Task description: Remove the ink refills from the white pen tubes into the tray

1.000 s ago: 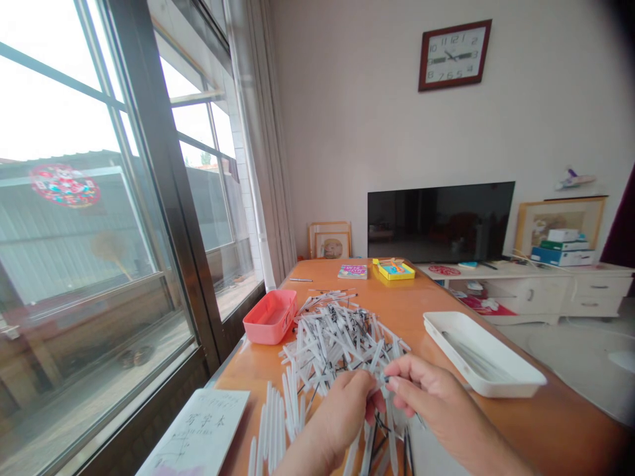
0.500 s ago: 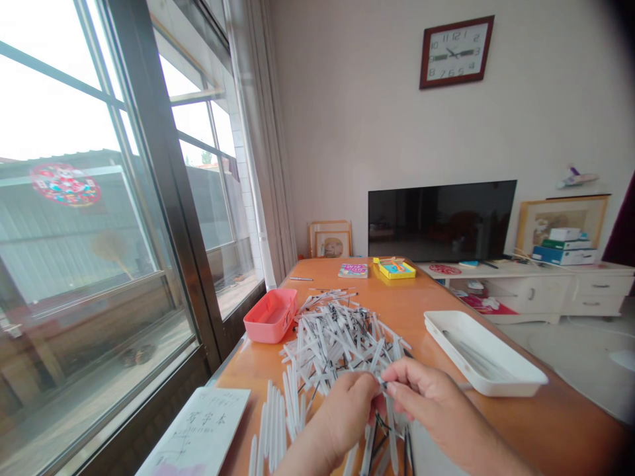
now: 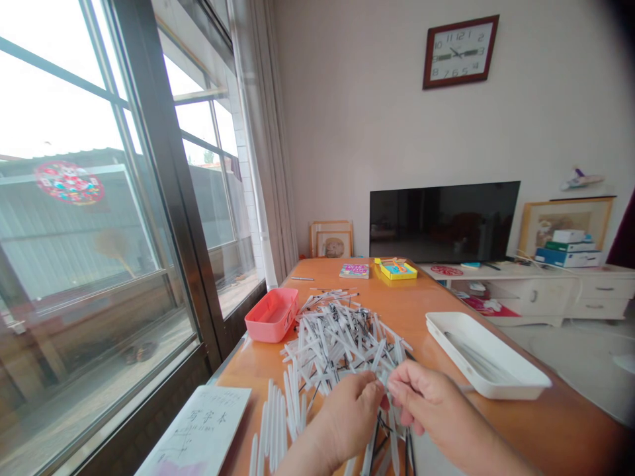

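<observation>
My left hand (image 3: 354, 403) is closed in a pinch over the near side of the pile, its fingertips curled inward. Close to its right, my right hand (image 3: 421, 396) pinches too, thumb against forefinger. Whatever is between the fingertips is small and mostly hidden. Beneath and beyond both hands spreads a pile of slim translucent white pen barrels (image 3: 327, 340), mixed with thin black pieces. Left of my left hand, several white barrels (image 3: 274, 420) lie side by side in a row. More barrels and black pieces (image 3: 381, 446) show below my hands.
A pink basket (image 3: 270, 317) stands left of the pile, a white tray (image 3: 489, 357) with thin clear rods on the right. A notebook (image 3: 196, 430) lies at the near left. A yellow box (image 3: 397, 269) and a booklet (image 3: 354, 270) sit at the table's far end.
My fingertips have drawn slightly apart, and the right hand's fingers have curled in more. The dark bit seen between them earlier is no longer visible. The pile looks the same.
</observation>
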`<control>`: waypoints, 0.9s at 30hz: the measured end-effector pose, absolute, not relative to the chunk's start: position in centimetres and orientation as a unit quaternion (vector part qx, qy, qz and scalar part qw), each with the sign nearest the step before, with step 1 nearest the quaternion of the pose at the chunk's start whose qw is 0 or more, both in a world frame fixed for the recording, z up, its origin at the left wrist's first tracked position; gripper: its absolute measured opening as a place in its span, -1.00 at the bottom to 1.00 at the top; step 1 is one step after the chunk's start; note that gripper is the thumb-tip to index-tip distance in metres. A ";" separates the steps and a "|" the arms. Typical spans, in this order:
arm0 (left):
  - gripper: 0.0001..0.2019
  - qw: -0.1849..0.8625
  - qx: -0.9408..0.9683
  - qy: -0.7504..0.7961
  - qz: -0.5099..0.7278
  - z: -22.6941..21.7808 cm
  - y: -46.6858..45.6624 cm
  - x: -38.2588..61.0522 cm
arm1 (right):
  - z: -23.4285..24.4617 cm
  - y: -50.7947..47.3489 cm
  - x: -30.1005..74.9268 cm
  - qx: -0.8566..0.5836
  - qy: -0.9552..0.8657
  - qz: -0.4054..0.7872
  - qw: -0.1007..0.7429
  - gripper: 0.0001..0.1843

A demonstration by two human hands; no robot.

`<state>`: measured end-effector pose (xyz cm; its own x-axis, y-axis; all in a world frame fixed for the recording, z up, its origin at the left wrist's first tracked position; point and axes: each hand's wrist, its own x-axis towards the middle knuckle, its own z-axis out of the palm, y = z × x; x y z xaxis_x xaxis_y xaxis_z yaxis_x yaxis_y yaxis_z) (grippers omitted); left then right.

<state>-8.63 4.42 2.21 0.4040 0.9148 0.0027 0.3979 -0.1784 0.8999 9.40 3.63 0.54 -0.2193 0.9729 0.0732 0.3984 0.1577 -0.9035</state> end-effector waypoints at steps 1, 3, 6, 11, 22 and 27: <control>-0.68 0.432 0.721 0.460 0.285 2.2 4.4 -8.7 | 0.4 3.7 9.4 -0.515 -0.680 0.382 0.357 -0.66; -0.66 0.412 0.741 0.453 0.277 2.1 4.4 -8.8 | 0.1 3.9 9.5 -0.517 -0.703 0.328 0.362 -0.60; -0.62 0.401 0.762 0.426 0.278 2.0 4.3 -9.0 | -0.1 3.9 9.5 -0.517 -0.723 0.270 0.370 -0.53; -0.60 0.404 0.763 0.421 0.278 2.1 4.2 -9.2 | 1.3 3.1 9.7 -0.520 -0.702 0.324 0.363 -0.51; -0.65 0.388 0.774 0.415 0.278 2.0 4.1 -9.0 | 0.8 3.3 10.0 -0.535 -0.716 0.305 0.331 -0.49; -0.66 0.388 0.773 0.417 0.280 1.8 4.2 -9.0 | 0.7 3.3 10.2 -0.507 -0.740 0.286 0.336 -0.57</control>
